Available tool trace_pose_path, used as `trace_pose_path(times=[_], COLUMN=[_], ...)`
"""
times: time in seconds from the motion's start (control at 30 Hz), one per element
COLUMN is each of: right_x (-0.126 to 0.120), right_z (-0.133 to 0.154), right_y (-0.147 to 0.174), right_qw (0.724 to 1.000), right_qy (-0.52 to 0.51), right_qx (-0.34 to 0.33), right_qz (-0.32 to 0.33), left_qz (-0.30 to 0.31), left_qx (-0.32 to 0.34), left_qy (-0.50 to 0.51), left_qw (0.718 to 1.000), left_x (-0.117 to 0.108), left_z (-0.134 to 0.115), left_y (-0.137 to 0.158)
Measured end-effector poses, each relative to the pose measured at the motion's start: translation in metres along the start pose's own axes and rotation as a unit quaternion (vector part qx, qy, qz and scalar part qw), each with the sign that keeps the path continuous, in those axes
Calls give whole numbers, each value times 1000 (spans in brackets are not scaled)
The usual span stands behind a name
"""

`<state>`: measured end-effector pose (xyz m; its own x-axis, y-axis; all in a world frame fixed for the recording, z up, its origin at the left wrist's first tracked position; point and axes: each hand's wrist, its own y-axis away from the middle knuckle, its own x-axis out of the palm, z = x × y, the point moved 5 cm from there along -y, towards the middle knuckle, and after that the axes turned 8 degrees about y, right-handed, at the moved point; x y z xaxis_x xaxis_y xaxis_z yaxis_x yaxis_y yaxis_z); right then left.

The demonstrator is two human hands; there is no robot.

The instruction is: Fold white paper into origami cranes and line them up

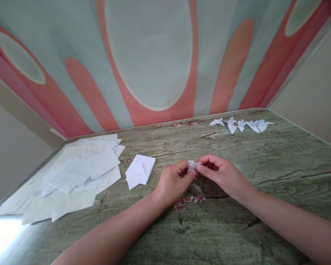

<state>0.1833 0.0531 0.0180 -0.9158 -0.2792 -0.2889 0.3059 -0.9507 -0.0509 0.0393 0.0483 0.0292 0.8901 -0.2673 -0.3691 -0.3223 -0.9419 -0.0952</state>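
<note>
Between my two hands, above the middle of the table, is a small piece of folded white paper (pixel 192 165). My left hand (pixel 172 181) pinches it from the left with thumb and forefinger. From the right, the thumb and fingers of my right hand (pixel 223 175) grip its other end. Fingertips cover part of the paper, so its full shape is hidden. Left of my left hand lie a few flat folded white papers (pixel 138 171), stacked together. Several small folded paper figures (pixel 233 125), which look like origami birds, rest in a row at the back right.
A large loose pile of white paper sheets (pixel 99 165) spreads over the left side of the wood-patterned table (pixel 278 176). Behind the table's far edge stands a wall covering (pixel 149 48) with coral and grey-green shapes. Plain walls flank both sides.
</note>
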Motion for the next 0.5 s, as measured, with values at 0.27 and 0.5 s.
trace_pose_path(times=[0.27,0.5], right_x=[-6,-6], right_z=[-1,3], right_y=[2,4], right_qw=[996,988], right_qy=[79,137], right_qx=[-18,-39], right_qz=[-32,-50], left_qz=[16,23], left_qx=[-39,-48], left_qy=[130,230], left_qw=[991,972], left_x=[6,5], left_z=[11,9], left_y=[-2,-5])
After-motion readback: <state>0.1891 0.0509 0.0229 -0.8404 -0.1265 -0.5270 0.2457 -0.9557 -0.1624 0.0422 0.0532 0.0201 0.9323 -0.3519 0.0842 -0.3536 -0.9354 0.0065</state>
